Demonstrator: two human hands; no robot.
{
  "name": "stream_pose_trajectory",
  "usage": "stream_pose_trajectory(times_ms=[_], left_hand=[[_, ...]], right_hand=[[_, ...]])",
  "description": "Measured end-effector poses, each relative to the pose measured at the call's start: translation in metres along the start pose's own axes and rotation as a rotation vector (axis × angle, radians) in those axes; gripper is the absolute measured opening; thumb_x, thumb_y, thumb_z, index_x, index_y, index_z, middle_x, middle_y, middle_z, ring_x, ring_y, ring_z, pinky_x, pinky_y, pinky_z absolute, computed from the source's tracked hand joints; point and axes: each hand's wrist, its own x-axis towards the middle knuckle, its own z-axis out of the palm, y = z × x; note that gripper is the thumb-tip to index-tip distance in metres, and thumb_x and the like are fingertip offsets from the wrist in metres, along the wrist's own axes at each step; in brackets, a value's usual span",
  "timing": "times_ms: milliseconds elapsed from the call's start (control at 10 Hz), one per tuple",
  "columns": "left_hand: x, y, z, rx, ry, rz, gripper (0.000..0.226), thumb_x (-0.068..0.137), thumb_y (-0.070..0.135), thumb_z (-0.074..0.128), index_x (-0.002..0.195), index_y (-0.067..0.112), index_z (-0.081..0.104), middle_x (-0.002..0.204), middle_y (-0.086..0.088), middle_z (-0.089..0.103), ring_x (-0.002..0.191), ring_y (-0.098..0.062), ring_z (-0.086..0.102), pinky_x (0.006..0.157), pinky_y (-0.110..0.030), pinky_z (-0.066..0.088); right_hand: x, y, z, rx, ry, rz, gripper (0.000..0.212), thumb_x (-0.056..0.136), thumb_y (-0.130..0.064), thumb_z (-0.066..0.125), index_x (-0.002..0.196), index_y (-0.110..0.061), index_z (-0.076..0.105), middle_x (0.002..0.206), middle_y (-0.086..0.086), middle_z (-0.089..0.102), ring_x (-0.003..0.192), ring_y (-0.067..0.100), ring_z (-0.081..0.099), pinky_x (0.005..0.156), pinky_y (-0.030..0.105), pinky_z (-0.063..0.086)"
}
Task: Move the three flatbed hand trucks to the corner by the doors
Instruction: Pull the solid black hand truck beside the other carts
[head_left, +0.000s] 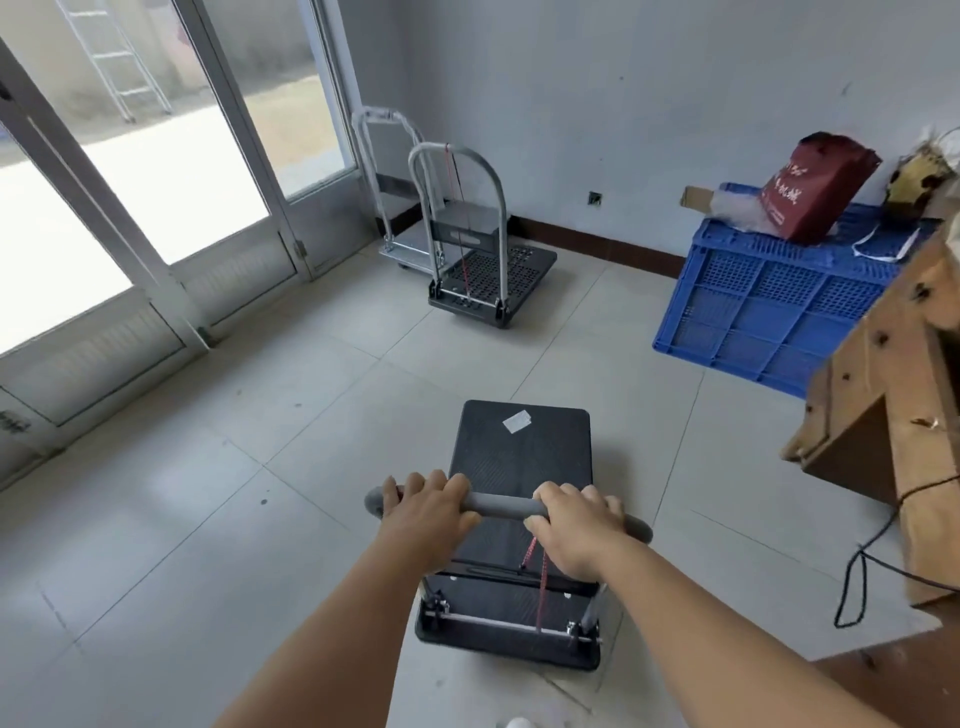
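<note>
A black flatbed hand truck (522, 457) stands on the tiled floor right in front of me, a white sticker on its deck. My left hand (428, 512) and my right hand (574, 525) both grip its grey padded handle bar (501, 506), fingers curled over it. A red cord hangs from the bar under my right hand. In the far corner by the glass doors (171, 171) stand two more hand trucks: a black perforated one (498, 270) with a silver handle, and a silver one (395, 249) behind it against the wall.
A blue plastic crate (769, 306) sits at the right wall with a red bag (815, 187) on top. A wooden bench (893, 410) with a dangling black cord (857, 571) juts in at the right. Open tiled floor lies between me and the corner.
</note>
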Motion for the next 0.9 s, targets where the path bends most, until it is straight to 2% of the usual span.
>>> stream_pose_trajectory(times_ms=[200, 400, 900], left_hand=[[0.092, -0.018, -0.037, 0.021, 0.015, -0.02, 0.032, 0.096, 0.049, 0.034, 0.12, 0.029, 0.04, 0.125, 0.002, 0.042, 0.124, -0.023, 0.032, 0.11, -0.051, 0.017], [0.177, -0.019, -0.068, -0.044, -0.007, 0.023, 0.029, 0.096, 0.046, 0.036, 0.119, 0.03, 0.041, 0.124, 0.004, 0.04, 0.124, -0.023, 0.03, 0.111, -0.054, 0.011], [0.42, -0.021, -0.166, -0.009, -0.056, 0.16, 0.032, 0.095, 0.046, 0.037, 0.122, 0.029, 0.04, 0.128, 0.001, 0.039, 0.126, -0.025, 0.029, 0.112, -0.057, 0.008]], right_hand=[[0.086, -0.007, -0.041, 0.033, 0.003, 0.015, 0.034, 0.097, -0.042, 0.032, 0.125, -0.026, 0.043, 0.13, 0.001, 0.05, 0.121, 0.027, 0.04, 0.101, 0.043, 0.026], [0.158, 0.007, -0.078, 0.022, 0.022, 0.054, 0.032, 0.097, -0.043, 0.032, 0.122, -0.026, 0.044, 0.128, 0.001, 0.051, 0.119, 0.027, 0.042, 0.101, 0.043, 0.027], [0.363, 0.033, -0.183, 0.04, 0.061, 0.195, 0.033, 0.098, -0.044, 0.032, 0.122, -0.026, 0.043, 0.13, 0.001, 0.051, 0.121, 0.027, 0.043, 0.101, 0.042, 0.028]])
